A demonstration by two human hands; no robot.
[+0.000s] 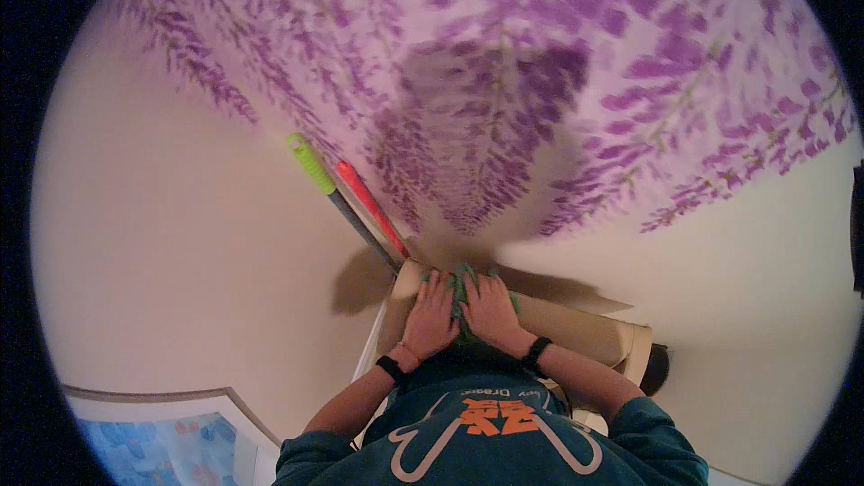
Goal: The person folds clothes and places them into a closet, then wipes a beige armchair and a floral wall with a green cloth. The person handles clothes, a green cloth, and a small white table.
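Both of my hands press side by side on a green cloth (pixel 462 290) that lies over the rounded tan top of a piece of furniture (pixel 574 324). My left hand (pixel 432 317) rests on the left part of the cloth, fingers pointing away from me. My right hand (pixel 489 307) lies on its right part, the fingers slightly bent. Green edges show between the hands and past the fingertips. How far the fingers grip the cloth is hard to see. Each wrist wears a black band.
Two poles lean in the wall corner at the left, one with a green grip (pixel 310 163), one red (pixel 371 206). Purple flowers are painted on the wall (pixel 499 81) ahead. A framed picture (pixel 169 445) is at lower left, and a dark object (pixel 656 370) stands beyond the furniture's right end.
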